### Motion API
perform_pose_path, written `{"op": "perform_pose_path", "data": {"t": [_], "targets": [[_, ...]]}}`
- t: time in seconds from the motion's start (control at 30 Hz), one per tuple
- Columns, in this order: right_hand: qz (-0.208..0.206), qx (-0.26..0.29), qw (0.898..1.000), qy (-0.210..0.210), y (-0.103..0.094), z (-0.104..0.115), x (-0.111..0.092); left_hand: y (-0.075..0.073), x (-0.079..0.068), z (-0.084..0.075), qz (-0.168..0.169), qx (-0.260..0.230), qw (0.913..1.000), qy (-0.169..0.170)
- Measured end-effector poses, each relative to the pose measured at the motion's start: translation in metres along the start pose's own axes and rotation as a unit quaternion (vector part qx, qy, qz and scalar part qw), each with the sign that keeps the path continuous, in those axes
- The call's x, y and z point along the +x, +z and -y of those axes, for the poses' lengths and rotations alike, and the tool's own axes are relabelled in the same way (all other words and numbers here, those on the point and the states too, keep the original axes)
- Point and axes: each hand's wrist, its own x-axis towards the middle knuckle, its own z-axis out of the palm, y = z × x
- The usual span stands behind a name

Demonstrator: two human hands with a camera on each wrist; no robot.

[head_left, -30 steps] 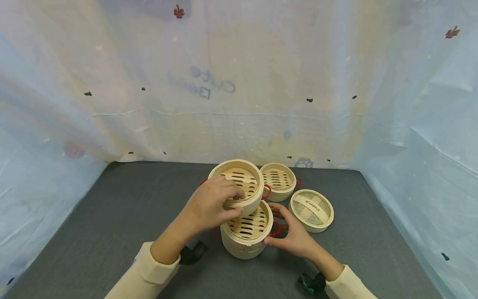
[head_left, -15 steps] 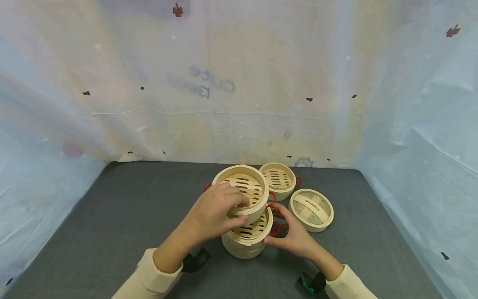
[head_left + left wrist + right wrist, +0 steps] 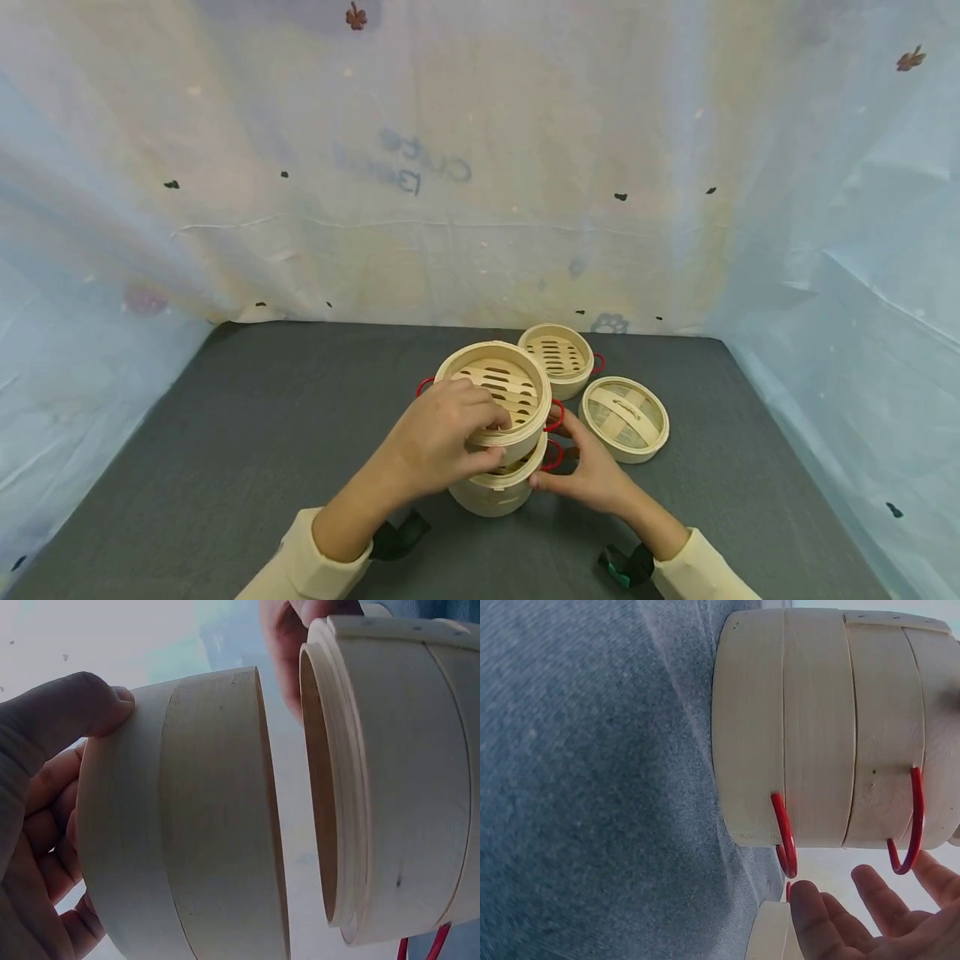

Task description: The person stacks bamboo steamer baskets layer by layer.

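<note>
In the head view, my left hand (image 3: 450, 433) grips the near rim of a round bamboo steamer basket (image 3: 504, 375), fingers inside and thumb outside. This basket hangs over a lower bamboo steamer (image 3: 491, 497), covering most of its slatted floor. A gap parts the held basket (image 3: 202, 802) from the lower steamer (image 3: 405, 780) in the left wrist view. My right hand (image 3: 581, 467) is at the lower steamer's right side, thumb by the wall. Its relaxed fingers (image 3: 881, 896) lie near the red handles (image 3: 784, 836) in the right wrist view.
Behind on the right stands another bamboo steamer basket (image 3: 557, 358) with a red handle. A woven bamboo lid (image 3: 624, 419) lies to the right of my right hand. Dark grey cloth (image 3: 300, 400) covers the table, with pale plastic sheeting (image 3: 480, 167) around it.
My left hand has brought the held basket down, nearer and slightly right, over the lower steamer. The right hand has stayed almost where it was.
</note>
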Motion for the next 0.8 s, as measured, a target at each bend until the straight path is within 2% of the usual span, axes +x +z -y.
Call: {"op": "perform_pose_path", "data": {"t": [0.13,0.33,0.8], "targets": [[0.000,0.002,1.000,0.006,-0.0003,0.0013,-0.0001,0.0025,-0.0017,-0.0021,0.001,0.000,1.0000,0.004],[-0.008,-0.015,1.000,0.018,0.0001,0.0043,-0.0006,0.0036,-0.0042,-0.0060,0.012,-0.007,0.9998,-0.014],[-0.007,-0.016,1.000,0.009,0.0003,0.0053,-0.0005,0.0083,-0.0069,-0.0097,0.015,0.006,0.9998,-0.015]]}}
